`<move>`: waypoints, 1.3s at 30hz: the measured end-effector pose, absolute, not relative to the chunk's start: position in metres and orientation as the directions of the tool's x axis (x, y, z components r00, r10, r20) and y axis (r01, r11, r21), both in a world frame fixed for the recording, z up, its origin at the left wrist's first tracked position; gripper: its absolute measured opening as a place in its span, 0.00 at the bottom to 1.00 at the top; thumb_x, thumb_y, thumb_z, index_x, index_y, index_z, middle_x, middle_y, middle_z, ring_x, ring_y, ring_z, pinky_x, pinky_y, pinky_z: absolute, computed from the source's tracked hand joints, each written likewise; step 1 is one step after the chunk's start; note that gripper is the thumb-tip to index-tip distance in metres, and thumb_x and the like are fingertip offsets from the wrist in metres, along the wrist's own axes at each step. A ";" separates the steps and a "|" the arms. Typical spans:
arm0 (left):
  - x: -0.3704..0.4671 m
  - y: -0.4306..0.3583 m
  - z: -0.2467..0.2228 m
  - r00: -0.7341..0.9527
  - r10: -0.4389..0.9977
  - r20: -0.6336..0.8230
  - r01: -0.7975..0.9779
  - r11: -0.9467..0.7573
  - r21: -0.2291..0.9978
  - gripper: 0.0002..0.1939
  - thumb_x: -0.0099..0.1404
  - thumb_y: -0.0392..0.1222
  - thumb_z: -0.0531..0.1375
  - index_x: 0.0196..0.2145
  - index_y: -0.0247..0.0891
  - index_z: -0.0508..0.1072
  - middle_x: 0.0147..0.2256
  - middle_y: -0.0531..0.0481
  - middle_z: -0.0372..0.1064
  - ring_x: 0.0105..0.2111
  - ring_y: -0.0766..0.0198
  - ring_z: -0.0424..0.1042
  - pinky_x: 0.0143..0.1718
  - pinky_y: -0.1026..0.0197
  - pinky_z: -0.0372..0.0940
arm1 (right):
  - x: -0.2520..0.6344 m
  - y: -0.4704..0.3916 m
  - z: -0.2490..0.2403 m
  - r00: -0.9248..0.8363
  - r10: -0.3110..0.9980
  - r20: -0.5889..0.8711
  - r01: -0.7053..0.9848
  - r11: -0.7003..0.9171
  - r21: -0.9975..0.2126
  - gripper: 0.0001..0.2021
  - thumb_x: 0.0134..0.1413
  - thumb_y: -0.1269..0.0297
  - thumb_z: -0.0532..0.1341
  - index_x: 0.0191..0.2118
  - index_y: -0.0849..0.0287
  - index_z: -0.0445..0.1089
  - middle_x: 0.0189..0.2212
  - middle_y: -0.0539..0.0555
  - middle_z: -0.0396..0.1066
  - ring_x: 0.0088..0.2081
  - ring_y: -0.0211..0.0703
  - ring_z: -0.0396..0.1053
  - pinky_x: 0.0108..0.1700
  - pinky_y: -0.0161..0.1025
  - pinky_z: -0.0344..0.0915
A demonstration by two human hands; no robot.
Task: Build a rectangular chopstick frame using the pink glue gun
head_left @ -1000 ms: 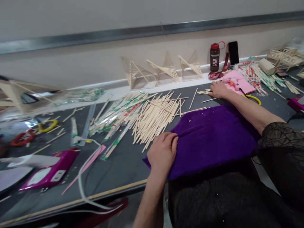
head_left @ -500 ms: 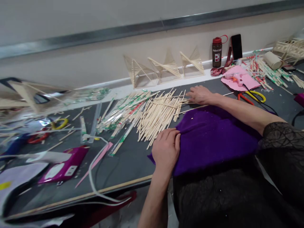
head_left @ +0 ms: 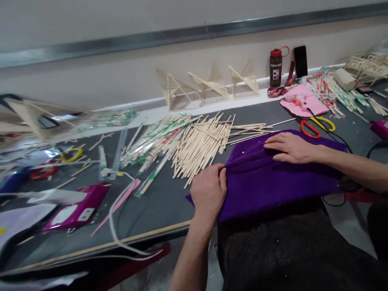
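Note:
A purple cloth point(head_left: 273, 186) lies over the table's front edge, partly creased. My left hand point(head_left: 208, 188) is closed on the cloth's left edge, thumb and fingers pinching it. My right hand point(head_left: 287, 147) rests flat on the upper part of the cloth, its fingers spread and pointing left. Just beyond my left hand is a heap of bare wooden sticks point(head_left: 201, 145), and several looser sticks point(head_left: 251, 131) reach right along the cloth's far edge. Wrapped sticks point(head_left: 157, 141) in clear and green packaging lie left of the heap.
Three stick frames point(head_left: 209, 89) stand along the wall. Behind right are a bottle point(head_left: 275, 68), a phone point(head_left: 300, 61), a glue gun point(head_left: 300, 101) on pink paper and scissors point(head_left: 311, 128). A white cable point(head_left: 112, 222) and magenta pack point(head_left: 77, 206) lie left.
My right hand has moved from the sticks back toward me and right, onto the cloth. The loose sticks it covered now show. My left hand still grips the cloth.

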State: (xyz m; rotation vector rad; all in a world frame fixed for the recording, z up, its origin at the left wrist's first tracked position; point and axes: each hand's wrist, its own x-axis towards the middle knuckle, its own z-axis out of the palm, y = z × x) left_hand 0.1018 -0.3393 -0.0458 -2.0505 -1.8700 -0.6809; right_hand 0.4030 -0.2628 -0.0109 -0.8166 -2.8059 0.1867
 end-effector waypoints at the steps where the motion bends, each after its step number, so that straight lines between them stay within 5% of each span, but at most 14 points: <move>1: 0.102 -0.340 -0.046 0.061 0.852 0.520 0.987 -0.129 0.095 0.15 0.72 0.46 0.50 0.40 0.40 0.75 0.34 0.43 0.75 0.36 0.53 0.73 0.39 0.55 0.61 | 0.393 -0.260 -0.011 -0.852 0.498 0.163 0.474 0.865 -0.164 0.27 0.70 0.49 0.50 0.65 0.59 0.65 0.64 0.63 0.65 0.64 0.53 0.61 0.61 0.53 0.57; 5: 0.099 -0.342 -0.045 0.077 0.845 0.529 0.987 -0.138 0.078 0.16 0.73 0.47 0.49 0.39 0.40 0.75 0.33 0.43 0.75 0.35 0.53 0.72 0.37 0.55 0.59 | 0.367 -0.235 -0.003 -0.913 0.407 -0.009 0.407 0.912 -0.046 0.24 0.69 0.51 0.52 0.64 0.54 0.67 0.64 0.58 0.66 0.65 0.53 0.61 0.59 0.49 0.57; 8: 0.097 -0.344 -0.047 0.027 0.825 0.564 0.987 -0.112 0.116 0.16 0.73 0.46 0.49 0.38 0.40 0.74 0.33 0.43 0.75 0.35 0.54 0.71 0.37 0.56 0.59 | 0.381 -0.220 0.004 -0.656 0.752 0.057 0.753 0.648 0.112 0.22 0.70 0.52 0.52 0.57 0.61 0.72 0.55 0.64 0.73 0.55 0.57 0.69 0.52 0.50 0.59; 10: 0.096 -0.344 -0.048 -0.005 0.810 0.586 0.983 -0.103 0.150 0.15 0.73 0.45 0.49 0.38 0.40 0.73 0.34 0.44 0.75 0.35 0.54 0.72 0.37 0.56 0.60 | 0.397 -0.221 0.007 -0.513 0.848 0.134 0.857 0.497 0.135 0.23 0.69 0.53 0.52 0.55 0.65 0.72 0.51 0.67 0.74 0.51 0.57 0.71 0.49 0.48 0.60; 14: 0.097 -0.344 -0.048 -0.032 0.812 0.583 0.979 -0.091 0.181 0.16 0.73 0.46 0.49 0.40 0.39 0.74 0.35 0.43 0.76 0.37 0.54 0.73 0.38 0.57 0.61 | 0.418 -0.241 0.001 -0.705 0.703 0.087 0.709 0.697 0.112 0.23 0.66 0.50 0.57 0.57 0.59 0.71 0.52 0.62 0.74 0.50 0.53 0.69 0.48 0.45 0.59; 20: 0.098 -0.348 -0.040 0.147 0.801 0.581 0.944 -0.289 0.159 0.17 0.70 0.52 0.56 0.46 0.37 0.77 0.38 0.45 0.78 0.38 0.56 0.75 0.40 0.59 0.64 | 0.419 -0.246 -0.023 -0.695 0.696 0.182 0.718 0.686 0.120 0.16 0.69 0.63 0.54 0.50 0.62 0.76 0.44 0.63 0.75 0.43 0.50 0.69 0.42 0.43 0.58; 26: 0.095 -0.345 -0.039 0.204 0.722 0.662 0.888 -0.421 0.186 0.10 0.69 0.45 0.59 0.38 0.40 0.78 0.35 0.47 0.78 0.38 0.59 0.75 0.43 0.60 0.66 | 0.429 -0.245 -0.022 -0.698 0.624 0.350 0.639 0.764 -0.089 0.18 0.70 0.60 0.50 0.47 0.61 0.75 0.46 0.61 0.77 0.45 0.49 0.71 0.48 0.44 0.60; 29: 0.091 -0.345 -0.042 0.141 0.762 0.632 0.871 -0.399 0.287 0.09 0.68 0.45 0.58 0.39 0.40 0.77 0.37 0.47 0.79 0.38 0.59 0.77 0.42 0.60 0.67 | 0.429 -0.246 -0.015 -0.669 0.704 0.239 0.640 0.709 -0.298 0.19 0.69 0.58 0.48 0.46 0.61 0.73 0.36 0.58 0.76 0.37 0.46 0.70 0.41 0.40 0.61; 34: 0.087 -0.350 -0.041 0.027 0.818 0.574 0.866 -0.306 0.395 0.10 0.66 0.46 0.60 0.37 0.39 0.79 0.29 0.53 0.78 0.26 0.64 0.75 0.30 0.65 0.63 | 0.423 -0.239 0.000 -0.688 0.726 0.020 0.526 0.517 -0.675 0.15 0.64 0.59 0.52 0.41 0.62 0.72 0.39 0.57 0.76 0.39 0.42 0.71 0.42 0.37 0.63; 36: 0.089 -0.352 -0.039 0.002 0.808 0.590 0.867 -0.295 0.401 0.11 0.66 0.47 0.60 0.34 0.39 0.79 0.26 0.53 0.78 0.25 0.65 0.74 0.28 0.66 0.62 | 0.421 -0.239 0.007 -0.722 0.675 -0.155 0.549 0.421 -0.722 0.13 0.62 0.60 0.54 0.39 0.61 0.73 0.38 0.55 0.76 0.38 0.41 0.70 0.40 0.36 0.63; 39: 0.093 -0.353 -0.037 -0.026 0.796 0.605 0.899 -0.246 0.362 0.14 0.67 0.49 0.59 0.32 0.38 0.80 0.26 0.51 0.77 0.26 0.64 0.75 0.28 0.65 0.60 | 0.416 -0.247 0.015 -0.678 0.683 -0.272 0.668 0.418 -0.615 0.12 0.62 0.59 0.56 0.37 0.61 0.73 0.34 0.55 0.76 0.34 0.40 0.69 0.36 0.35 0.61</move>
